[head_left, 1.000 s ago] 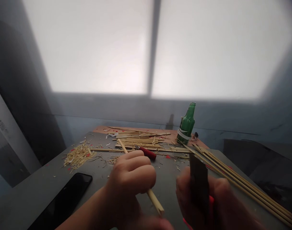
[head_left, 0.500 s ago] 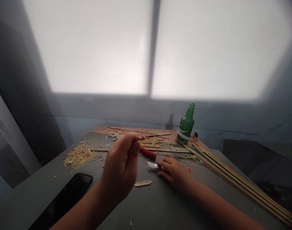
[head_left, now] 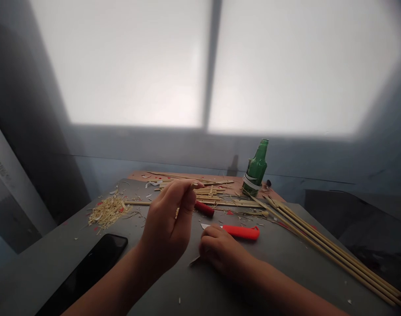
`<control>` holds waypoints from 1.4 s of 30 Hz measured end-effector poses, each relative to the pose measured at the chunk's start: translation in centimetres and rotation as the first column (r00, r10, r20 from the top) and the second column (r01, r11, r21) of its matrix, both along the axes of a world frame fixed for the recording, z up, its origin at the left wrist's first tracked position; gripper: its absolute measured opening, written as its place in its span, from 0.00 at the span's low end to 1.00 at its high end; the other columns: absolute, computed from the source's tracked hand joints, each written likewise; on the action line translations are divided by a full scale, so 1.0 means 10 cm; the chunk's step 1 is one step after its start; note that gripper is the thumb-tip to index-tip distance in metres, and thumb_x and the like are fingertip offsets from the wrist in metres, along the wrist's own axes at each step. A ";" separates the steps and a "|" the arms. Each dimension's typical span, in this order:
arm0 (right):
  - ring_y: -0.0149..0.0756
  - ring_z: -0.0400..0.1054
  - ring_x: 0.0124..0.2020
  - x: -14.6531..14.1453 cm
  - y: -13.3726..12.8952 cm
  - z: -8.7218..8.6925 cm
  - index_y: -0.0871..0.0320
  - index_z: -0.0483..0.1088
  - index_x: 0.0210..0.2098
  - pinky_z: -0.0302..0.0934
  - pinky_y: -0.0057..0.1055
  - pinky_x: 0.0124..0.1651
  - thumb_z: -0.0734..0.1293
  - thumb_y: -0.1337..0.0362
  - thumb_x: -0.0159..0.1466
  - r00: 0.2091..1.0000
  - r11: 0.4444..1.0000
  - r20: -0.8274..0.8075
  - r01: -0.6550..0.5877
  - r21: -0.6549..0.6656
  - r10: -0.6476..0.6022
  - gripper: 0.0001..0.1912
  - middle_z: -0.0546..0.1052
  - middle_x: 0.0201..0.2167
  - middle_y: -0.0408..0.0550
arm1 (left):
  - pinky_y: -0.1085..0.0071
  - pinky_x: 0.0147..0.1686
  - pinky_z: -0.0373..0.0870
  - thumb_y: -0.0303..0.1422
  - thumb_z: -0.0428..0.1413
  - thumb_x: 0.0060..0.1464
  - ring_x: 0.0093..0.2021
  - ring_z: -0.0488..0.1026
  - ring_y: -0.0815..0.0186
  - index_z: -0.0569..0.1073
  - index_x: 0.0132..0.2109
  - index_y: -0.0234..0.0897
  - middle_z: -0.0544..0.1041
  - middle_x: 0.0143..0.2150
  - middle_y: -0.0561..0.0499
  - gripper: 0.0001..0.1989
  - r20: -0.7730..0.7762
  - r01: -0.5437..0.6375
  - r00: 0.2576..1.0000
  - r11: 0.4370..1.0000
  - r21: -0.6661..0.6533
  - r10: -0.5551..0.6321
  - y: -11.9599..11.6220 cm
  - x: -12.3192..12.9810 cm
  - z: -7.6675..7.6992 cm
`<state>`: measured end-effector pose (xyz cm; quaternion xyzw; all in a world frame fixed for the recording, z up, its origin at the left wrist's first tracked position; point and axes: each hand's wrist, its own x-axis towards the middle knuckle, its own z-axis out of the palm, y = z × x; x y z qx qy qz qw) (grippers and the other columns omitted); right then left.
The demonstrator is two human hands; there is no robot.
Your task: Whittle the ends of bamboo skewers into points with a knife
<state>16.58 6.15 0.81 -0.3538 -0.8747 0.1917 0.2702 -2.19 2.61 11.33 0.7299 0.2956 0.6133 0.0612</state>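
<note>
My left hand (head_left: 169, 221) is raised above the table, its thumb and fingers pinched on a small pale bamboo piece (head_left: 194, 186); most of the piece is hidden. Low on the tabletop, my right hand (head_left: 225, 251) has its fingers closed on a flat wooden sliver (head_left: 194, 261), whose one end sticks out to the left. Just beyond the right hand lies a red-handled utility knife (head_left: 241, 232), blade toward the left and partly covered by the fingers. Behind it is a dark red cylindrical handle (head_left: 205, 208), partly hidden by my left hand.
A black phone (head_left: 88, 272) lies at the left, before a heap of shavings (head_left: 110, 210). Cut bamboo sticks (head_left: 210, 192) lie at the back. The green bottle (head_left: 255, 169) stands at the back right. Long bamboo rods (head_left: 328, 245) run along the right side.
My right hand has let go of the utility knife, leaving it on the table, and moved left and nearer to take hold of the wooden sliver. My left hand has barely moved.
</note>
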 end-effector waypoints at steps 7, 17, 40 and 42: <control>0.38 0.71 0.34 0.12 -0.07 0.48 0.53 0.71 0.47 0.64 0.35 0.37 0.64 0.53 0.70 0.850 0.952 -0.458 0.144 -0.271 -0.260 0.13 0.79 0.35 0.48 | 0.72 0.26 0.65 0.32 0.47 0.68 0.24 0.65 0.69 0.71 0.47 0.38 0.68 0.27 0.57 0.09 0.043 0.108 0.994 0.977 -0.183 -0.101 0.03 0.05 -0.05; 0.37 0.72 0.28 0.18 -0.49 1.14 0.52 0.80 0.30 0.68 0.35 0.37 0.79 0.56 0.54 0.454 0.803 -0.827 -0.324 -0.500 -0.331 0.09 0.77 0.23 0.43 | 0.73 0.25 0.60 0.40 0.45 0.68 0.25 0.64 0.68 0.62 0.29 0.41 0.67 0.25 0.56 0.18 -0.053 0.246 0.949 0.835 -0.492 -0.310 -0.31 0.25 0.05; 0.45 0.77 0.34 0.30 -0.91 1.29 0.41 0.78 0.39 0.74 0.37 0.39 0.81 0.56 0.54 0.682 0.999 -0.730 0.017 -0.041 -0.041 0.14 0.81 0.31 0.45 | 0.74 0.26 0.68 0.28 0.50 0.66 0.26 0.69 0.68 0.71 0.47 0.45 0.72 0.29 0.56 0.08 -0.105 0.240 0.958 0.950 -0.200 -0.265 -0.44 0.16 0.05; 0.49 0.78 0.36 0.38 -0.94 1.14 0.42 0.78 0.45 0.73 0.42 0.40 0.73 0.53 0.63 0.637 0.996 -0.768 0.087 -0.012 -0.065 0.11 0.82 0.34 0.49 | 0.74 0.26 0.68 0.27 0.50 0.65 0.26 0.70 0.69 0.72 0.48 0.45 0.73 0.29 0.56 0.09 -0.128 0.260 0.951 0.951 -0.170 -0.283 -0.46 0.15 0.07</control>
